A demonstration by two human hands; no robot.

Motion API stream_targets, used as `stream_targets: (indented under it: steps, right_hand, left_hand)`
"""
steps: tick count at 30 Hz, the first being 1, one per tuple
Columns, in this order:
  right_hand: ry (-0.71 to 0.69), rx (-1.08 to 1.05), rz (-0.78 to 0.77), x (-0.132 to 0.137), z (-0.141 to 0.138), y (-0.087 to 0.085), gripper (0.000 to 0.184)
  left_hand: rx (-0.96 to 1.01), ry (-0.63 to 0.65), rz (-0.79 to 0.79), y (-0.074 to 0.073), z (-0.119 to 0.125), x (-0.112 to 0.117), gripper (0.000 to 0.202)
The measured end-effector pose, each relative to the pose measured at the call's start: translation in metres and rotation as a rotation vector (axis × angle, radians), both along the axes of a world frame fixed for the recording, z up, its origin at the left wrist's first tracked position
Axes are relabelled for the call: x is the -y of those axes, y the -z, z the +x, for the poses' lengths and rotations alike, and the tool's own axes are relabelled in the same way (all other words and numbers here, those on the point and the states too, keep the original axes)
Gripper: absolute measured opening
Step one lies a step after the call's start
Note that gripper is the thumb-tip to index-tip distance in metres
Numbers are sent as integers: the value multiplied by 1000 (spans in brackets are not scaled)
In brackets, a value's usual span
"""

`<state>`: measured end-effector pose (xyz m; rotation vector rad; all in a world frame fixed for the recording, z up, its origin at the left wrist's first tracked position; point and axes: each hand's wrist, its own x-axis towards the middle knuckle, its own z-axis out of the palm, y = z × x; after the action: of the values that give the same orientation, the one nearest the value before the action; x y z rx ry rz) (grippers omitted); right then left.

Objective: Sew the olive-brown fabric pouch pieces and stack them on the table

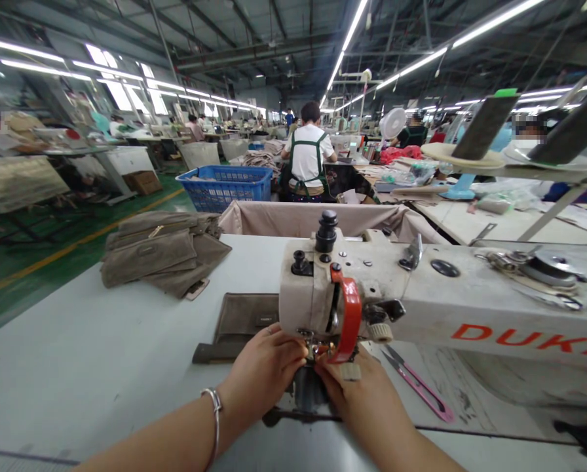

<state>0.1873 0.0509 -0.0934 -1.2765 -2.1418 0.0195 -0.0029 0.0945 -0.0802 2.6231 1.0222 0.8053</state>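
Observation:
A cream sewing machine [421, 295] with a red guard [348, 321] stands on the white table [101, 367]. A brown fabric piece [239, 321] lies flat under its needle area. My left hand [261, 373], a bracelet on the wrist, rests on the fabric at the needle, fingers curled and pressed together. My right hand [367, 393] is beside it below the red guard, fingers tucked under the machine head and hidden. Both hands nearly touch at the presser foot.
A pile of brown fabric pieces [160, 252] lies at the table's far left. Pink thread snips [418, 383] lie right of my hands. A beige cloth bin [318, 219] hangs behind the table. A person in a white shirt [308, 157] sits beyond, beside a blue basket [227, 187].

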Motion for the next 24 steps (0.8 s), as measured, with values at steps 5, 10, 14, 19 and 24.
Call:
stream_targets:
  steps: [5, 10, 14, 19, 24]
  right_hand:
    - [-7, -34, -25, 1, 0, 2, 25]
    - [-3, -21, -30, 1, 0, 4, 25]
    - [14, -19, -29, 0, -2, 4, 18]
    - [21, -17, -26, -1, -4, 3, 19]
    - [26, -25, -49, -2, -4, 1, 18]
  left_hand:
    - [11, 11, 3, -2, 1, 0, 12]
    - [2, 2, -9, -3, 1, 1, 11]
    - [26, -24, -18, -1, 1, 0, 14]
    - [25, -38, -28, 2, 1, -1, 13]
    - [21, -54, -24, 4, 0, -2, 15]
